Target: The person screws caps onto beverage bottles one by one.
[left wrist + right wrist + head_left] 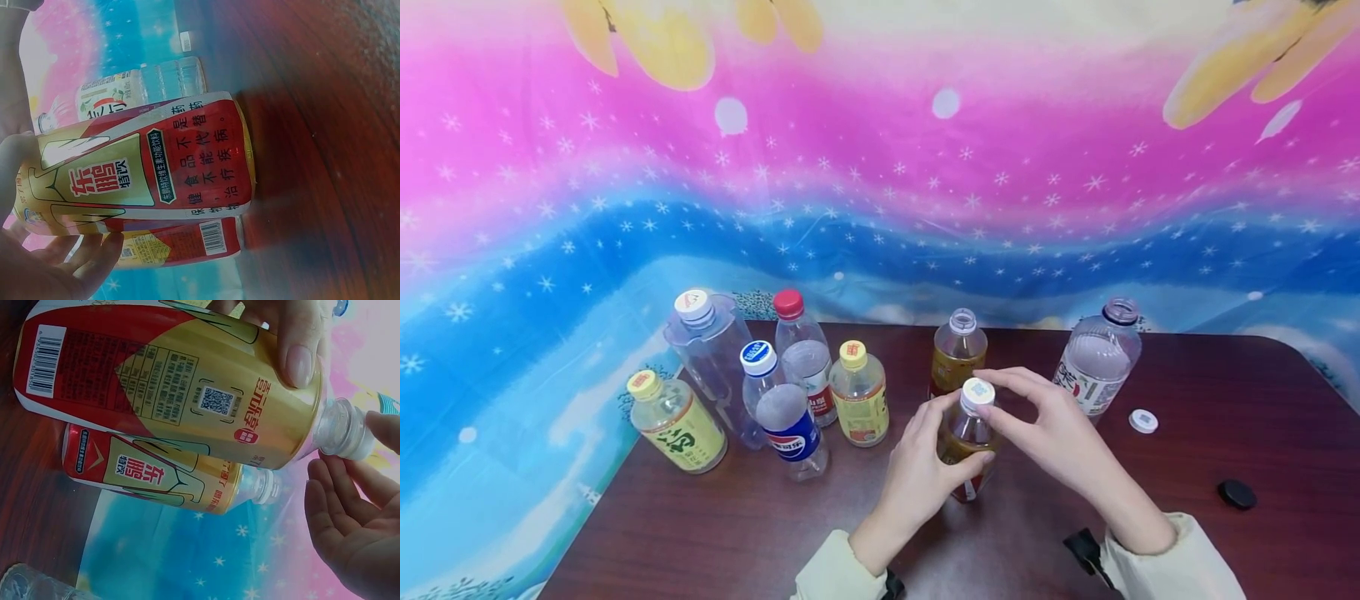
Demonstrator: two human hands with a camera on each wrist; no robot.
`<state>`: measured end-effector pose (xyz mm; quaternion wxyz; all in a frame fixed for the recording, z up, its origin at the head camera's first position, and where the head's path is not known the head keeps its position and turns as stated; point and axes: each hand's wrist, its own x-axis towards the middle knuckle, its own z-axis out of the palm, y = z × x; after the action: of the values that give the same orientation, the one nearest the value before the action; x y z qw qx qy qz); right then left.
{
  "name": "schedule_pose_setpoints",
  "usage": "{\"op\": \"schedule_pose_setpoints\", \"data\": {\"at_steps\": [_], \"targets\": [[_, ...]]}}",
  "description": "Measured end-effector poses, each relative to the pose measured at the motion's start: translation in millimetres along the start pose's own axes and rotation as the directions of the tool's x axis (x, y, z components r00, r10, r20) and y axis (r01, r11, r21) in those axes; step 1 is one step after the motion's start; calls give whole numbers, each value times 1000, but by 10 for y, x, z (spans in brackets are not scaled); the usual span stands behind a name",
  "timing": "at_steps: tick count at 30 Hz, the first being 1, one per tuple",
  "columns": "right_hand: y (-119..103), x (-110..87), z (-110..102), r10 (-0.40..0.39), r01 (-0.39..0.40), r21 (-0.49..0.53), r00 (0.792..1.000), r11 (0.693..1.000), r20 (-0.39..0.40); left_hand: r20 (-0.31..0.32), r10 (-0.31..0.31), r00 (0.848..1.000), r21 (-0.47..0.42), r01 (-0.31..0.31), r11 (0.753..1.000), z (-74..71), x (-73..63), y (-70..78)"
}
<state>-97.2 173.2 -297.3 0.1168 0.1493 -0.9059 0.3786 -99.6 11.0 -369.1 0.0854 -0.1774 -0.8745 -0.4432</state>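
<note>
In the left hand (919,462), clamped by curled fingers, gold-and-red bottle (169,387), white cap (977,394) atop, pinched in the right hand (1054,427), capless bottle (958,354) just beyond both.

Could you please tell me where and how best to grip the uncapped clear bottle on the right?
The uncapped clear bottle is probably best gripped round its labelled body, from the right: it stands upright, its body is wider than its open neck, and the right hand is to its left.
</note>
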Motion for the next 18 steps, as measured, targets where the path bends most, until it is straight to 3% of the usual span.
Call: {"op": "schedule_pose_setpoints", "data": {"at_steps": [6,10,18], "targets": [[-8,29,23,54,-54,-6,997,999,-52,1,-6,1000,-4,6,1000,-2,-1,4],[-6,30,47,81,-80,25,996,996,-46,2,-9,1000,-4,9,1000,0,-2,4],[36,10,55,-66,66,26,998,997,13,1,-1,1000,4,1,1000,1,-2,-10]]}}
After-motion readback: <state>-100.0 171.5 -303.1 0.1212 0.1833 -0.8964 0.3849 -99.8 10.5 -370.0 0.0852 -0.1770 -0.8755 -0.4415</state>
